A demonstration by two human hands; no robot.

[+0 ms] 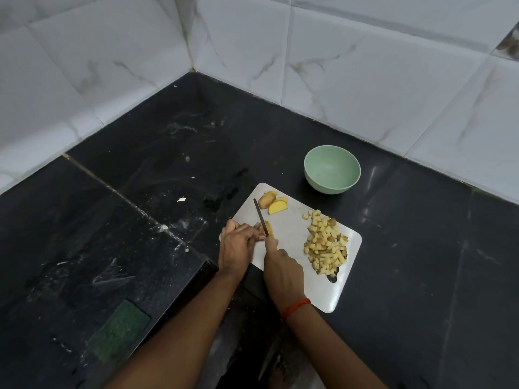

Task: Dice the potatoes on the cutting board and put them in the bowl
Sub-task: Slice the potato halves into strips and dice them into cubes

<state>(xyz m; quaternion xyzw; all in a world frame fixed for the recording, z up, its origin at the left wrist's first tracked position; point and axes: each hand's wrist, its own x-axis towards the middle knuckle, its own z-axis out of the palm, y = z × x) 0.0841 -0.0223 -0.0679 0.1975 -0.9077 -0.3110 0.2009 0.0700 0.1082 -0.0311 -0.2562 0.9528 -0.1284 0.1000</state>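
Note:
A white cutting board [295, 234] lies on the black counter. My left hand [238, 245] holds down a yellow potato slice [269, 228] at the board's left edge. My right hand [282, 272] grips a knife [260, 217] whose blade lies across that slice, tip pointing away. A potato end and wedges [272, 202] lie at the board's far corner. A heap of diced potato [327, 244] covers the board's right side. The green bowl [332, 171] stands behind the board with nothing in it.
The black counter [140, 192] runs into a corner of white marbled wall tiles [365, 66]. A green scrub pad [120, 331] lies at the near left. White specks and smears dot the counter left of the board.

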